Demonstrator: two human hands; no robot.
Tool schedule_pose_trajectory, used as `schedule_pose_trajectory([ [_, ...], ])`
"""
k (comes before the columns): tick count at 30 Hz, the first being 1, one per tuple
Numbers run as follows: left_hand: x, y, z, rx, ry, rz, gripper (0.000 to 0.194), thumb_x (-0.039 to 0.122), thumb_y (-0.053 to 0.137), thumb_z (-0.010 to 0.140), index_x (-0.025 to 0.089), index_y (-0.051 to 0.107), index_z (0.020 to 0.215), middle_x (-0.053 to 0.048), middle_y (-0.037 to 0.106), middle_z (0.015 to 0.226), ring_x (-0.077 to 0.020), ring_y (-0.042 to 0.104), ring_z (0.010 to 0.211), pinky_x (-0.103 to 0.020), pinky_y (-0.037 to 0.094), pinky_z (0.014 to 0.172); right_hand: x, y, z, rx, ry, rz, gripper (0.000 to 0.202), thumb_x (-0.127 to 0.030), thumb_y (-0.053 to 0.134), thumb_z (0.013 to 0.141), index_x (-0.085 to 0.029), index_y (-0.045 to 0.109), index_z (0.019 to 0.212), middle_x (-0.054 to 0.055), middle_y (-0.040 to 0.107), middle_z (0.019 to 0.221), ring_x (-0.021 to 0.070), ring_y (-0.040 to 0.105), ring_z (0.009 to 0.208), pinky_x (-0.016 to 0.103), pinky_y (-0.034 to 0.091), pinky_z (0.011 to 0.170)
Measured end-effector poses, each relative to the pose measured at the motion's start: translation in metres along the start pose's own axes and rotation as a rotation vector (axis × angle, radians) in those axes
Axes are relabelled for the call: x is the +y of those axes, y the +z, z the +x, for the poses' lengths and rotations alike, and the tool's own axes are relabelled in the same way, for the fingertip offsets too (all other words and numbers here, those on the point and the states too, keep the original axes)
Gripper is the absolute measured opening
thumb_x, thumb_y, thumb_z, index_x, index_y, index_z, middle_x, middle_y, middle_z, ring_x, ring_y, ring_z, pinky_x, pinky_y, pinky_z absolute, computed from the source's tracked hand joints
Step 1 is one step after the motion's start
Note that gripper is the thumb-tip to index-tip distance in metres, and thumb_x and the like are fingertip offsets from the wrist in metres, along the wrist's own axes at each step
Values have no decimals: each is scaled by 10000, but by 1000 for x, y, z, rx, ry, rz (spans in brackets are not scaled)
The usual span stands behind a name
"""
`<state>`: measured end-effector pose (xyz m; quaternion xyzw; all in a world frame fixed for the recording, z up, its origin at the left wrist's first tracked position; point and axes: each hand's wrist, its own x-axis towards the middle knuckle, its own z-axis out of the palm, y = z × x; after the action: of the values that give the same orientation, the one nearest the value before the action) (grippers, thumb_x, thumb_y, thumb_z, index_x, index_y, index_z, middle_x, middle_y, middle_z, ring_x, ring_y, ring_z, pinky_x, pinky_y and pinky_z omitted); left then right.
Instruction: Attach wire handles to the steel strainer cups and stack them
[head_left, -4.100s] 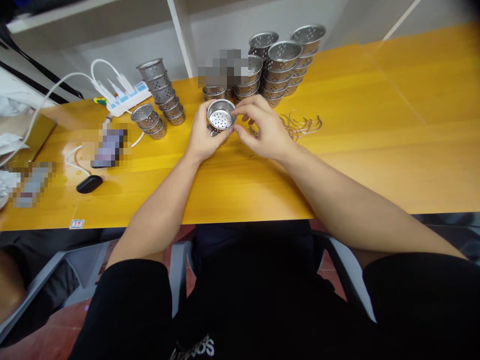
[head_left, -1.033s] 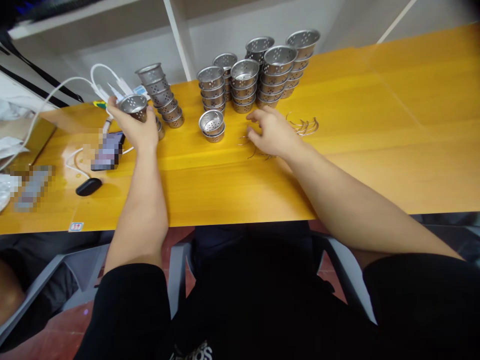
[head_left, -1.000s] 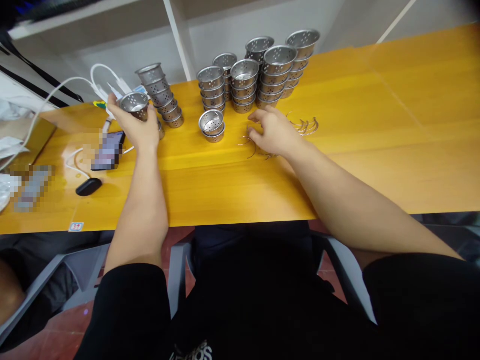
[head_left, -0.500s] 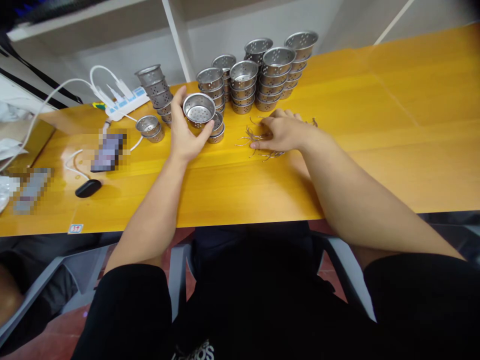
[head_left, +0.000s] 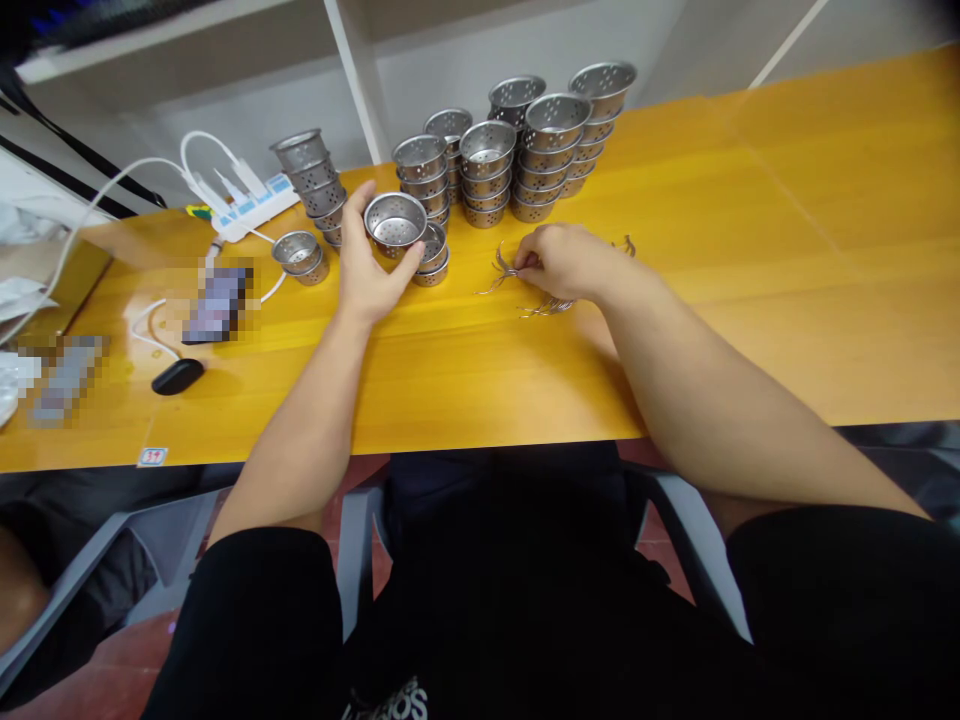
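Observation:
A round perforated metal strainer basket [head_left: 395,222] is gripped in my left hand [head_left: 369,280], thumb on its right side and fingers round its left, open top facing up. Just behind and right of it, a short stack of the same baskets [head_left: 433,270] stands on the table. My right hand [head_left: 574,260] is closed in a pinch, fingertips on thin bent metal wires [head_left: 500,270] that fan out to the left. More wires [head_left: 551,307] lie on the table under the hand, partly hidden by it.
Tall stacks of strainer baskets [head_left: 555,150] stand along the back of the table [head_left: 480,390]. Further left are another stack [head_left: 311,180], a small pair of baskets [head_left: 300,258], a power strip [head_left: 255,207] with cables, a blurred phone-like item [head_left: 217,305] and a black oval object [head_left: 177,376].
My right hand's fingers have drawn together on some wires, pulling them slightly apart from the others. My left hand with the strainer basket has shifted slightly left and down.

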<state>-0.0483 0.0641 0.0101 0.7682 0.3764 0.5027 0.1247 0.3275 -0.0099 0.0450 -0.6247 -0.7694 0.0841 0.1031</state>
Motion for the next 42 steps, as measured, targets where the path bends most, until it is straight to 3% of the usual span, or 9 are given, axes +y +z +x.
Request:
schedule_pose_trajectory([
  [7, -17, 0, -1, -25, 9, -2, 1228, 1030, 924, 978, 384, 458, 1913, -171, 572, 1978, -492, 519, 1946, -682, 378, 1687, -6, -4, -3, -16, -2, -76, 230, -202, 735, 1067, -257, 937, 1161, 184, 989, 1270, 477, 903, 1217, 546, 669, 1042],
  [12, -27, 2, 0, -6, 46, 9, 1299, 1096, 912, 931, 398, 434, 1917, -175, 555, 1989, -498, 556, 1911, -686, 418, 1659, -6, -8, -4, 22, -4, -32, 149, -173, 761, 1078, -267, 876, 1092, 194, 980, 1276, 475, 906, 1204, 531, 666, 1055],
  [20, -37, 3, 0, -5, 108, -15, 1291, 1078, 934, 938, 401, 443, 1921, -167, 577, 1976, -490, 570, 1907, -685, 431, 1657, -4, -8, -3, 139, -21, 78, 166, -129, 795, 978, -279, 834, 1038, 179, 977, 1197, 460, 900, 1065, 557, 702, 981],
  [27, -35, 9, 0, 13, 118, -42, 1301, 1040, 955, 946, 431, 374, 1938, -159, 558, 1969, -473, 617, 1860, -678, 509, 1603, 2, -4, -3, 221, -73, 184, 76, -280, 856, 1043, -308, 811, 989, 172, 953, 1141, 484, 886, 1107, 627, 713, 1030],
  [32, -25, 11, 1, 15, 128, -58, 1340, 1089, 908, 940, 424, 319, 1944, -157, 603, 1915, -454, 650, 1833, -672, 583, 1533, 2, -10, -4, 316, -100, 249, 52, -363, 812, 1114, -321, 808, 1084, 168, 933, 1193, 467, 871, 1193, 620, 718, 1072],
  [34, -15, 7, 0, 6, 133, -31, 1288, 1085, 843, 1005, 404, 298, 1953, -144, 587, 1957, -400, 631, 1852, -652, 583, 1533, 0, -14, -5, 334, -117, 287, 72, -391, 811, 1139, -325, 794, 1117, 157, 924, 1185, 442, 862, 1196, 597, 715, 1074],
  [38, 11, -1, -6, -77, 125, 70, 1075, 912, 700, 1209, 350, 193, 1973, -103, 676, 1925, -226, 489, 1940, -653, 489, 1581, -9, -18, -10, 358, -151, 379, 107, -415, 837, 1142, -333, 772, 1165, 127, 907, 1116, 414, 849, 1182, 573, 724, 1036],
  [40, 22, -3, -8, -99, 111, 75, 1011, 839, 687, 1241, 332, 192, 1963, -100, 767, 1805, -192, 413, 1982, -690, 426, 1602, -13, -17, -11, 368, -163, 419, 109, -390, 850, 1108, -328, 769, 1146, 125, 902, 1116, 426, 867, 1157, 595, 739, 1034],
  [42, 26, -3, -8, -76, 95, 53, 1013, 844, 724, 1223, 333, 234, 1947, -109, 771, 1776, -201, 427, 1971, -711, 409, 1604, -17, -12, -11, 370, -169, 457, 101, -373, 851, 1093, -322, 767, 1115, 120, 896, 1106, 423, 883, 1093, 613, 751, 1032],
])
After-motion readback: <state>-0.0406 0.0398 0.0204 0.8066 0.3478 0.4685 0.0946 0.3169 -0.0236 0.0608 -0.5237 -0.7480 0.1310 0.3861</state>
